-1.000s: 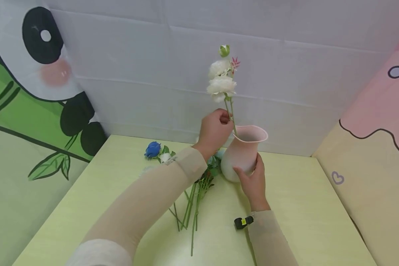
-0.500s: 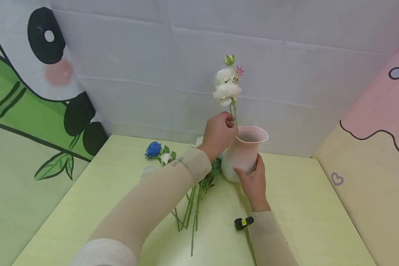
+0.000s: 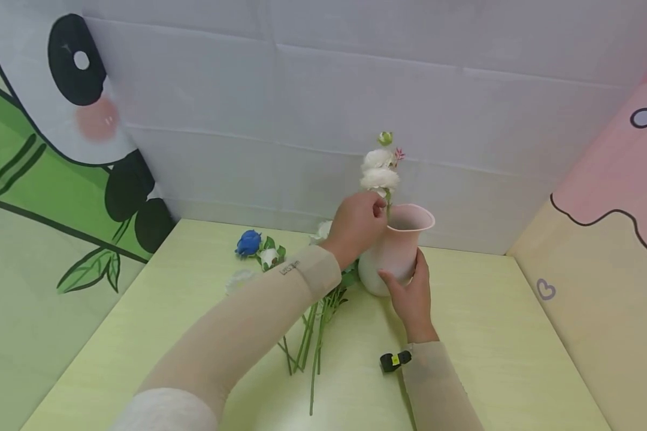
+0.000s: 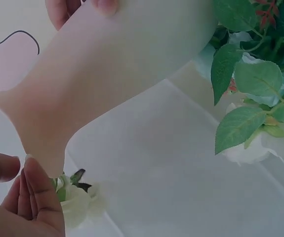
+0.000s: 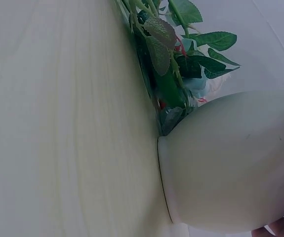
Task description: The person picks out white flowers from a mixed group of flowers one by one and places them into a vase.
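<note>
While the right hand (image 3: 412, 296) hugs the 5 o'clock side of a pale pink, flare-mouthed vase (image 3: 396, 248) at the pale yellow table's (image 3: 480, 335) 1 o'clock, the left hand (image 3: 356, 224) is nearly closed, looks like it's pinching the ruffled white flower (image 3: 380, 178) by its stem, around the rim's 9 o'clock.

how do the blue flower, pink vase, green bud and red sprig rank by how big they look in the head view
1. Pink vase, clearly largest though partly covered
2. Blue flower
3. Green bud and red sprig: too alike to rank
</note>
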A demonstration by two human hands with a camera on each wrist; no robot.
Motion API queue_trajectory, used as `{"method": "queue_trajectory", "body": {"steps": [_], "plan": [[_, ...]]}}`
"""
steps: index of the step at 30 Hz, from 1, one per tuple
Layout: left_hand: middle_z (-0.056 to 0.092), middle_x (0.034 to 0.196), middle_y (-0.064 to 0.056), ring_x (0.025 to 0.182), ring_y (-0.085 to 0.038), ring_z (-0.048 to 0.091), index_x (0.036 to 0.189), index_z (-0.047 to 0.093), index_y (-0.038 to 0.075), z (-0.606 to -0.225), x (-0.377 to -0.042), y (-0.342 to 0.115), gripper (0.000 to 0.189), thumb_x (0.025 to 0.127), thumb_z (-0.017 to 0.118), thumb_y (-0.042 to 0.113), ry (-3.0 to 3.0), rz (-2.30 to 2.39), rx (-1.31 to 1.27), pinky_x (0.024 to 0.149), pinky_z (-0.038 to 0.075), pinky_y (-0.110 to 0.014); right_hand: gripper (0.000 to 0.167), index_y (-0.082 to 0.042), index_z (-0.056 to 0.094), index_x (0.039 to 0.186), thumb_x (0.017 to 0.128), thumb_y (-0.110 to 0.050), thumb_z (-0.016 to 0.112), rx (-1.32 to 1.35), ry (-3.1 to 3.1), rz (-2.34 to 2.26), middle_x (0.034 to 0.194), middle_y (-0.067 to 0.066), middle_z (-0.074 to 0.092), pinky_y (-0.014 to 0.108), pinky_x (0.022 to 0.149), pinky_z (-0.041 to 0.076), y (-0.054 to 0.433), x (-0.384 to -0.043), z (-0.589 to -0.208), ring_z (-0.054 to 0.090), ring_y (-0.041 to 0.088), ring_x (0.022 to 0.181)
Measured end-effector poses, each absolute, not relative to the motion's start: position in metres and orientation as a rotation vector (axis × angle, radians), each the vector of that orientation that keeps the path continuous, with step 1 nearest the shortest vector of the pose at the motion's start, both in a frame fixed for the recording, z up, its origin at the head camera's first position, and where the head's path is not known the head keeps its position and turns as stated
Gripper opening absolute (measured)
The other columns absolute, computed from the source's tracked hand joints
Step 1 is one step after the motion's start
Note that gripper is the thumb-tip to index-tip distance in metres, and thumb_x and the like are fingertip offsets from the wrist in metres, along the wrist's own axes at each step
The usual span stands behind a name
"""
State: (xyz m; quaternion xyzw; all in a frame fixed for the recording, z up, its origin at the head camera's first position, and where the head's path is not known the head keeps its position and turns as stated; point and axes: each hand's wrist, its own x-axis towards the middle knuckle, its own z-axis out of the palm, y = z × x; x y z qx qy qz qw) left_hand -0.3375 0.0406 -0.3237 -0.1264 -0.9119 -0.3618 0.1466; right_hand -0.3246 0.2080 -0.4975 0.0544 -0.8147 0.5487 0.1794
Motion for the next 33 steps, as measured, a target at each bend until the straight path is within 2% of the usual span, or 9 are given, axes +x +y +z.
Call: {"method": "queue_trajectory", "body": {"steps": [3,10,13,22,29,33], "plan": [[0.07,0.103,0.003,0.088,-0.011,0.063,0.113,0.072,0.012,-0.324,-0.332,0.036,0.019,0.1,0.059,0.017,-2.605,-1.078,-0.389,0.075,0.054,-0.027,0.103,-0.008,0.024,0.162,0.087,-0.05,0.082,0.158,-2.303,1.545,0.159,0.015,0.035,0.055,0.115,0.035,0.208,-0.324,-0.498,0.039,0.033,0.143],[0.067,0.101,0.005,0.089,-0.011,0.062,0.112,0.069,0.012,-0.328,-0.321,0.014,0.017,0.1,0.058,0.015,-2.608,-1.163,-0.424,0.08,0.054,-0.03,0.102,-0.008,0.025,0.162,0.087,-0.047,0.083,0.175,-2.295,1.533,0.159,0.016,0.036,0.054,0.115,0.034,0.208,-0.327,-0.502,0.039,0.033,0.143],[0.068,0.098,0.004,0.085,-0.012,0.063,0.11,0.069,0.013,-0.33,-0.319,0.004,0.016,0.099,0.058,0.014,-2.579,-1.225,-0.41,0.078,0.055,-0.031,0.101,-0.008,0.026,0.162,0.087,-0.045,0.083,0.18,-2.289,1.537,0.159,0.016,0.036,0.054,0.116,0.034,0.208,-0.328,-0.503,0.04,0.032,0.143],[0.068,0.095,0.002,0.085,-0.016,0.063,0.11,0.071,0.012,-0.34,-0.323,-0.032,0.015,0.1,0.063,0.02,-2.456,-1.389,-0.236,0.076,0.055,-0.037,0.101,-0.007,0.026,0.161,0.087,-0.043,0.084,0.171,-2.285,1.561,0.158,0.016,0.037,0.053,0.116,0.034,0.208,-0.33,-0.503,0.04,0.032,0.143],[0.067,0.095,0.002,0.087,-0.017,0.062,0.105,0.07,0.019,-0.361,-0.318,-0.059,0.01,0.1,0.066,0.025,-2.401,-1.433,-0.136,0.076,0.055,-0.04,0.101,-0.007,0.025,0.161,0.087,-0.042,0.084,0.16,-2.295,1.549,0.158,0.017,0.036,0.054,0.116,0.034,0.209,-0.331,-0.505,0.04,0.033,0.143],[0.067,0.095,0.001,0.087,-0.018,0.062,0.105,0.071,0.016,-0.368,-0.31,-0.072,0.012,0.099,0.066,0.025,-2.343,-1.429,-0.113,0.077,0.055,-0.041,0.1,-0.007,0.025,0.161,0.088,-0.041,0.084,0.166,-2.3,1.548,0.159,0.017,0.036,0.054,0.117,0.033,0.21,-0.332,-0.505,0.039,0.033,0.144]]}}
